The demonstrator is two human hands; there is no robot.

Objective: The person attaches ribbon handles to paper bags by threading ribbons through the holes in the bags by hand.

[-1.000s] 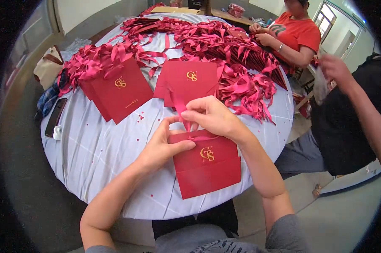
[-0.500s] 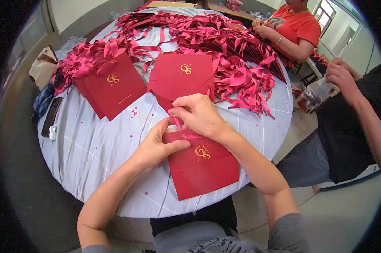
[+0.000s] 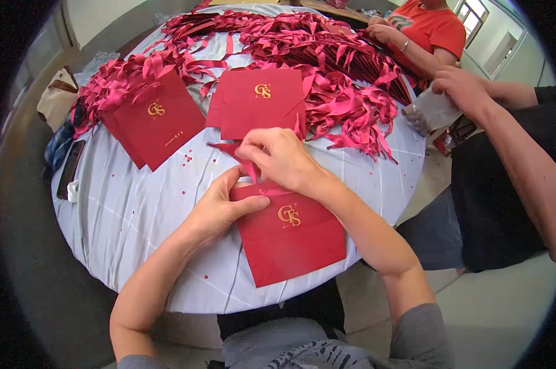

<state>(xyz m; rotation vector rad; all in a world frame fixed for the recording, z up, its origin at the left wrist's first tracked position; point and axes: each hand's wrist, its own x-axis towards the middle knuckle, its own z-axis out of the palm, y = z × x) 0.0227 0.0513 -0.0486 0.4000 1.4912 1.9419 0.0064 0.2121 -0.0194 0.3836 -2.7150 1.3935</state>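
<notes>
A dark red paper bag [image 3: 293, 255] with a gold emblem lies flat at the table's near edge. My left hand [image 3: 222, 200] is closed on its upper left corner, thumb on top and fingers underneath. Just above that edge, my right hand [image 3: 281, 158] pinches a pink ribbon [image 3: 250, 168]; the fingertips partly hide where it meets the bag. The ribbon's loose end sticks out to the left of my right hand. Beyond my hands lie another red bag [image 3: 259, 114] and a small overlapping stack of red bags [image 3: 161, 126].
Heaps of pink-ribboned bags [image 3: 352, 111] cover the far side of the round, white-covered table [image 3: 130, 246]. A phone [image 3: 72, 169] and a beige pouch [image 3: 58, 101] lie at the left edge. On the right, a person in black holds a clear plastic bag [image 3: 435, 109]; another in red [image 3: 432, 34] stands farther back.
My right hand has shifted slightly, still pinching the ribbon, while my left keeps its hold. The person in black has brought the clear plastic bag over to the table's right edge.
</notes>
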